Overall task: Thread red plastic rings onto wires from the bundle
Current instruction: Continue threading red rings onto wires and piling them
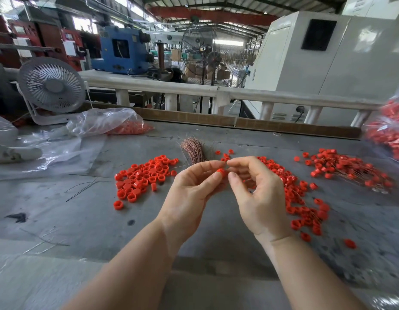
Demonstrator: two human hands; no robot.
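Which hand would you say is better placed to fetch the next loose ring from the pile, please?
Probably the left hand: the loose ring pile lies beside it, though it currently pinches a red ring.

Bare table [86, 220] near; ring piles [144, 177] flank wire bundle [195, 151].

Bright, even daylight from the hall's roof openings; soft shadows on the grey worktop surface [86, 220]; its edges bend and blur.

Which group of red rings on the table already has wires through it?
The far-right pile: thin wires run through its rings. The left pile, beside the wire bundle, is only loose rings.
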